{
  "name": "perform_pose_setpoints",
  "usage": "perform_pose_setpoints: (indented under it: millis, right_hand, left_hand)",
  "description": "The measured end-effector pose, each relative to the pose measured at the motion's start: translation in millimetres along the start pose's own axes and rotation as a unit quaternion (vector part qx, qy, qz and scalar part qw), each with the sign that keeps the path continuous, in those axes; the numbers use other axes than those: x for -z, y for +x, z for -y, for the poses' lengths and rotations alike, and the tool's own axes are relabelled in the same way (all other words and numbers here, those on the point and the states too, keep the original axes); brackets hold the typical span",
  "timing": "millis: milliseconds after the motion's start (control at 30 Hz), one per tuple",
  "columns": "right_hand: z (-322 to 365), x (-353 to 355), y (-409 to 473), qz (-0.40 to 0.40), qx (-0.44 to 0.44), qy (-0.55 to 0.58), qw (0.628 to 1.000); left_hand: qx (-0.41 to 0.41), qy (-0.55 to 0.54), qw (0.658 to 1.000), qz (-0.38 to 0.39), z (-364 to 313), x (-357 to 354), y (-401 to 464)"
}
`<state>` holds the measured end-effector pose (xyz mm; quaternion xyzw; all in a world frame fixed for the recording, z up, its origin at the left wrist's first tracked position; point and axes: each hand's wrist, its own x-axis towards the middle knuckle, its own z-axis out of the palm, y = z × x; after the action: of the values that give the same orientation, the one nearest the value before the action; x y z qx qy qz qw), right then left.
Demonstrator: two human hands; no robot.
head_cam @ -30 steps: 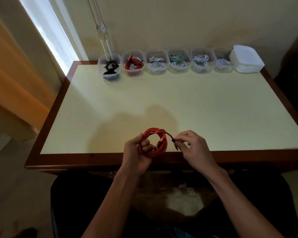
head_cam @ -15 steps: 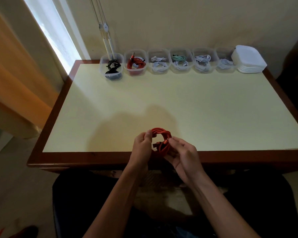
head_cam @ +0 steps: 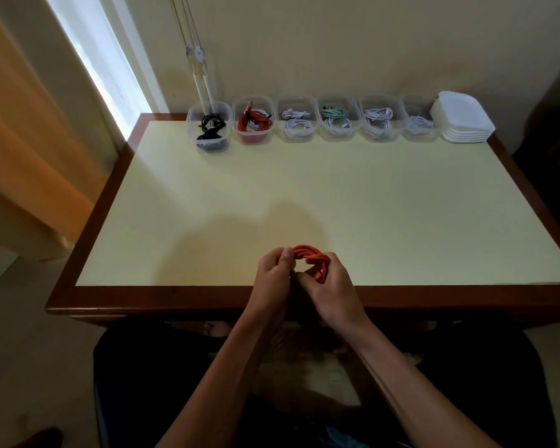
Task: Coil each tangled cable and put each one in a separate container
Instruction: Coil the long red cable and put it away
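Note:
A coiled orange cable (head_cam: pixel 311 256) sits between both hands just above the table's near edge. My left hand (head_cam: pixel 274 273) grips the coil's left side, thumb on top. My right hand (head_cam: pixel 332 286) wraps around the right side, fingers curled over the strands and hiding the lower part of the coil. Along the back edge stand several clear containers: one holds a black cable (head_cam: pixel 211 124), one an orange cable (head_cam: pixel 254 122), the others white cables (head_cam: pixel 298 124), one with a teal cable (head_cam: pixel 334 113) on top.
A stack of white lids (head_cam: pixel 464 119) stands at the back right beside the containers. The cream tabletop (head_cam: pixel 304 189) has a dark wooden rim. Blind cords (head_cam: pixel 204 88) hang behind the leftmost container. A window and orange curtain are at the left.
My right hand has moved left from pinching the loose cable end to closing around the coil. The coil is now tighter and smaller between both hands.

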<state>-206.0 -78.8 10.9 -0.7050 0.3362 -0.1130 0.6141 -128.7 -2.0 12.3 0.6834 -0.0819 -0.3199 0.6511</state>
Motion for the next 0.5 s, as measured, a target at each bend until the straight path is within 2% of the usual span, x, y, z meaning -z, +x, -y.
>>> perform_pose_setpoints:
  millis: [100,200,367,500]
  right_hand:
    - [-1,4,9,-0.021,0.019,-0.086,0.996]
    - [-2,9,15,-0.017,0.007,-0.118,0.993]
    - [-3,20,21,0.052,-0.007,-0.045,0.998]
    - [5,32,30,0.036,0.005,-0.02,0.999]
  left_hand:
    - [-0.026,0.017,1.0,-0.002,-1,-5,2]
    - [-0.025,0.015,1.0,-0.003,0,-9,3]
    - [0.009,-0.008,1.0,0.016,0,-4,16]
    - [0.019,-0.009,1.0,0.01,-7,-6,27]
